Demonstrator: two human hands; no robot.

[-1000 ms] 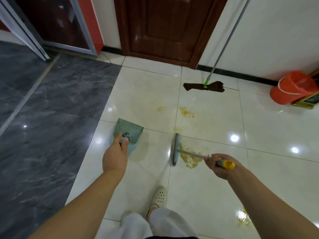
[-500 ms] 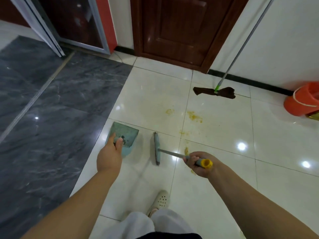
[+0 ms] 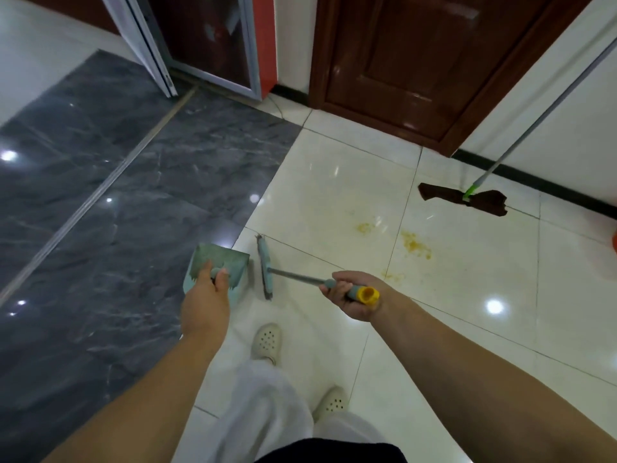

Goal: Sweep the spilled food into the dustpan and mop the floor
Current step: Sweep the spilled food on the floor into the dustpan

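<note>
While gripped, broom [image 3: 266,267] just beside dustpan [image 3: 230,262], hands apart

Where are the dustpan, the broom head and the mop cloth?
dustpan [image 3: 223,259]: head view, on its green pan surface.
broom head [image 3: 266,267]: head view, mid-length of the strip.
mop cloth [image 3: 489,202]: head view, right half of the brown cloth.

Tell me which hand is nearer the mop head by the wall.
Right. The right hand, gripping the brush handle, is closer to the mop head; the left hand, holding the dustpan, is farther away.

Single head-worn wide-angle view, forward and steeply down, close over forearms toward the tiled floor [image 3: 334,202].
</note>
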